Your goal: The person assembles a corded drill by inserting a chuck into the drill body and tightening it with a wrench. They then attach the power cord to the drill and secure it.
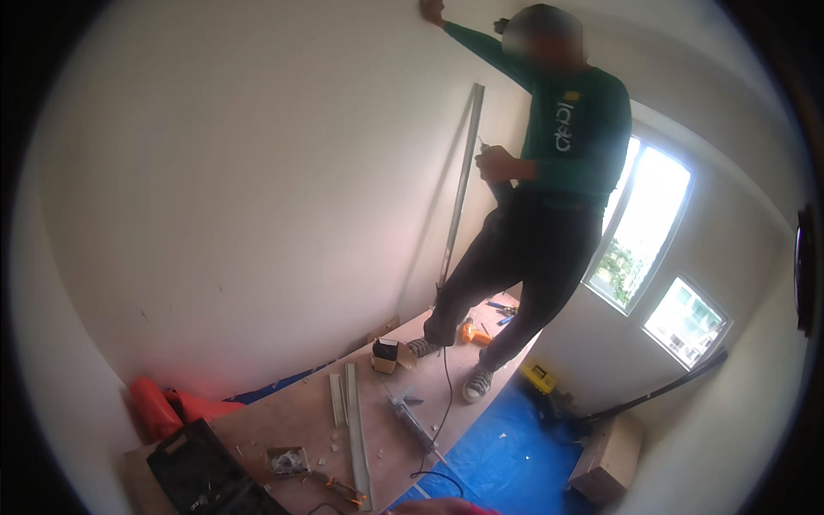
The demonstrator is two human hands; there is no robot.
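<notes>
At the lower edge shows only a sliver of what looks like my right hand (436,507), with a bit of red beside it; its fingers are hidden. My left hand is out of the picture. Nearest to the sliver, a caulking gun (415,425) lies on a wooden platform (300,424), next to a dark cord (450,388). Two pale metal channels (356,429) lie further left. Orange-handled pliers (343,489) rest by a small open box (287,461). An open black tool case (206,472) stands at the near left.
A person (575,129) in a green top stands on the platform, one hand on the wall, the other holding a tool. A long metal strip (463,180) leans on the wall. An orange power tool (475,333) lies by the person's feet. Blue sheeting (506,442) covers the floor.
</notes>
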